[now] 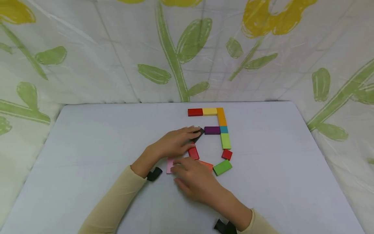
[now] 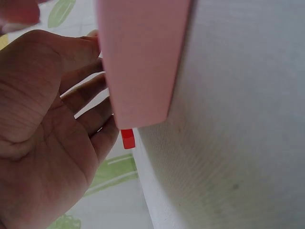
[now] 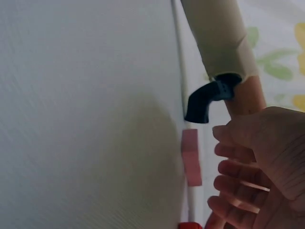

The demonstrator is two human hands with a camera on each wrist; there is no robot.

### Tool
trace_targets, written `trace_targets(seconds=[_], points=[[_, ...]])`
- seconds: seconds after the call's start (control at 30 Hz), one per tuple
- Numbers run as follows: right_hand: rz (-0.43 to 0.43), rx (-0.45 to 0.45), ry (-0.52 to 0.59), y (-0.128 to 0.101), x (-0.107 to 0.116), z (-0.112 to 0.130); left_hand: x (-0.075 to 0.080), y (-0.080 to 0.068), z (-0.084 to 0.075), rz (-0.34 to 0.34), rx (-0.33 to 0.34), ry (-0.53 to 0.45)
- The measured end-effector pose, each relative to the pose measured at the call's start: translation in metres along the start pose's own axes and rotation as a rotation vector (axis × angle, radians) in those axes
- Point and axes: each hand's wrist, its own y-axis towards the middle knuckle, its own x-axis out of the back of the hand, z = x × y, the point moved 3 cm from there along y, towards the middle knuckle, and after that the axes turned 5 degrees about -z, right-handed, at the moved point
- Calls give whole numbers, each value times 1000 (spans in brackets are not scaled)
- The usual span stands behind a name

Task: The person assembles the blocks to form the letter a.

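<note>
My left hand (image 1: 176, 143) lies over the left side of a figure of coloured blocks, its fingertips on or just above a black wedge-shaped block (image 1: 198, 135) and a red block (image 1: 193, 153). In the left wrist view its fingers are loosely extended behind a pink block (image 2: 140, 67). Slightly blurred, my right hand (image 1: 200, 180) reaches over that pink block and partly covers an orange-red block (image 1: 206, 165). Its fingers are relaxed and slightly bent in the right wrist view, beside the pink block (image 3: 190, 157). Whether the right fingertips touch it is unclear.
A red block (image 1: 195, 112), a yellow one (image 1: 209, 111) and an orange one (image 1: 221, 117) form the top corner. Below are purple (image 1: 212, 130), blue (image 1: 223, 129), light green (image 1: 225, 141), small red (image 1: 227, 154) and green (image 1: 222, 167) blocks. All lie on a white table (image 1: 277, 162).
</note>
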Motion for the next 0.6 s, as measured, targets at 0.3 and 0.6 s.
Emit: trace_targets(seconds=[0.3, 0.6], points=[[82, 52, -62, -4, -12, 5, 0, 0, 0, 3, 8, 23], [103, 76, -165, -9, -12, 8, -1, 0, 0, -6, 0, 15]])
